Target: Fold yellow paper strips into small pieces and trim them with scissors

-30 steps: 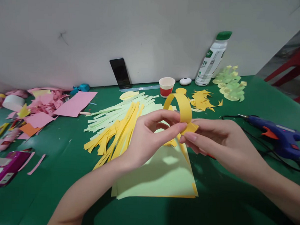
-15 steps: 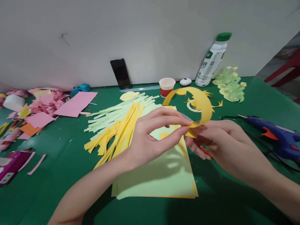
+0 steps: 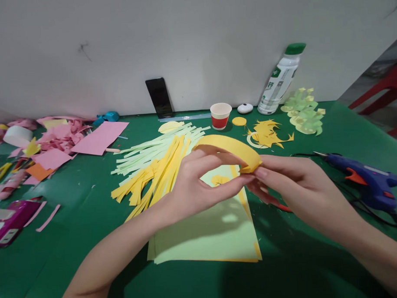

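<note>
A curled yellow paper strip (image 3: 229,144) arches above the table between my two hands. My left hand (image 3: 196,179) has its fingertips and thumb closed at the strip's near end. Meeting it there, my right hand (image 3: 290,176) pinches the same end between thumb and forefinger. Something red (image 3: 283,207) sticks out under my right hand's lower fingers, and most of it is hidden. Below both hands lie light green paper sheets (image 3: 204,240) with yellow paper underneath. Long yellow strips (image 3: 168,167) and pale green strips (image 3: 136,153) lie at the left, partly behind my left hand.
A blue glue gun (image 3: 365,178) with its cord lies right. Along the wall are a phone (image 3: 159,98), a paper cup (image 3: 221,117) and a leaning bottle (image 3: 279,83). Yellow scraps (image 3: 268,133) lie near the cup. Pink paper (image 3: 100,138) and a purple tool (image 3: 17,222) are left.
The yellow strip's loop has swung left and down, from standing over my right hand to arching over my left fingers. Both hands stay nearly in place, their fingertips now together at its end.
</note>
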{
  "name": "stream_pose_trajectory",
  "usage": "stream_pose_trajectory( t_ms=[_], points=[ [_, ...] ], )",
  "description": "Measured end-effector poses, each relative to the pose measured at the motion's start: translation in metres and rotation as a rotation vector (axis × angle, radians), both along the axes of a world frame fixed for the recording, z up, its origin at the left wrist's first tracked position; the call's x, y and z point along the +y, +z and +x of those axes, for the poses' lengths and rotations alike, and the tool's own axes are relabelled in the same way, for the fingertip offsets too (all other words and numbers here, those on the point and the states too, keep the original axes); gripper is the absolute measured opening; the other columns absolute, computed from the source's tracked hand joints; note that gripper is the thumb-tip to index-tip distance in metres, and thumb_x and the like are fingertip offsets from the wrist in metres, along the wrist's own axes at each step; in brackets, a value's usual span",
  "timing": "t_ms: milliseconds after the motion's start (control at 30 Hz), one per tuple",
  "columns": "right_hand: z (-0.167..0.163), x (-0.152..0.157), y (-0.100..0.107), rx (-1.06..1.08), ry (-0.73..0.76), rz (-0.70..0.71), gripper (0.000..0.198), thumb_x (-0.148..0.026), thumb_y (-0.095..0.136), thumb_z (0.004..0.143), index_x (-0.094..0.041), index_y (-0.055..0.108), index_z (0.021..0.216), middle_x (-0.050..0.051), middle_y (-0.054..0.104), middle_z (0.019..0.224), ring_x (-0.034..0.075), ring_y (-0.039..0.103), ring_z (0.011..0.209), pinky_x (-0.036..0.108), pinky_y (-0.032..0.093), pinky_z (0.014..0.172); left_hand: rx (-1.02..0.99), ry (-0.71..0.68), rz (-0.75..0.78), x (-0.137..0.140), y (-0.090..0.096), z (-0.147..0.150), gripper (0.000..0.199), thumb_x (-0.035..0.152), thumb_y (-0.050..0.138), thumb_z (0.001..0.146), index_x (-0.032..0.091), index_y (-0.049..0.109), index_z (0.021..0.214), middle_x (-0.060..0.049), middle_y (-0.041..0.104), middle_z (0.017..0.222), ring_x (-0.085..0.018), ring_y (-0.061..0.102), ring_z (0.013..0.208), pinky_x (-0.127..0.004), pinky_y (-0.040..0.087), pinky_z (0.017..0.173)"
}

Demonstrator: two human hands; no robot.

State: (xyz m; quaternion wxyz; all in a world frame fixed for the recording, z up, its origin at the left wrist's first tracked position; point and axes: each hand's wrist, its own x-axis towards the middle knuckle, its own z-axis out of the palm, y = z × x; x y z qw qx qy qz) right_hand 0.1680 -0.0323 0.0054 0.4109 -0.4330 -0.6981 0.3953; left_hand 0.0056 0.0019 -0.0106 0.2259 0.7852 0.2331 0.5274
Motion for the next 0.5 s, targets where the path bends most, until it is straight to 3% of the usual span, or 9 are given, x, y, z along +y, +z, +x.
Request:
stream_pose_trajectory(
  t_ms=[233, 367, 500],
  points=[
    [-0.0029, 0.0001, 0.0019, -0.140, -0.078, 0.256, 0.030, -0.024, 0.050, 0.084, -0.018, 0.053, 0.055, 0.000, 0.058, 0.054, 0.010, 0.045, 0.048, 0.023, 0.035, 0.045, -0.091, -0.275, -0.441, 0.0020, 0.0016, -0.0040, 0.010, 0.024, 0.061, 0.081, 0.025, 0.070, 0.079, 0.000, 0.065, 0.083, -0.014, 0.060, 0.082, -0.027, 0.049, 0.071],
    [-0.0022, 0.0004, 0.0025, -0.130, -0.054, 0.352, 0.027, -0.016, 0.050, 0.083, -0.017, 0.056, 0.057, -0.005, 0.049, 0.047, 0.006, 0.040, 0.042, 0.022, 0.036, 0.048, -0.086, -0.298, -0.548, 0.0026, 0.0023, -0.0053, 0.012, 0.029, 0.062, 0.080, 0.024, 0.069, 0.072, -0.001, 0.062, 0.075, -0.014, 0.057, 0.075, -0.027, 0.047, 0.067],
    [-0.0001, 0.0030, 0.0036, -0.142, 0.030, 0.355, 0.031, -0.015, 0.047, 0.084, -0.016, 0.055, 0.055, -0.005, 0.045, 0.047, 0.005, 0.037, 0.040, 0.020, 0.032, 0.042, -0.083, -0.310, -0.723, -0.0009, 0.0062, -0.0045, 0.018, 0.034, 0.062, 0.080, 0.020, 0.067, 0.069, -0.001, 0.058, 0.069, -0.012, 0.052, 0.065, -0.026, 0.042, 0.059]
  ],
)
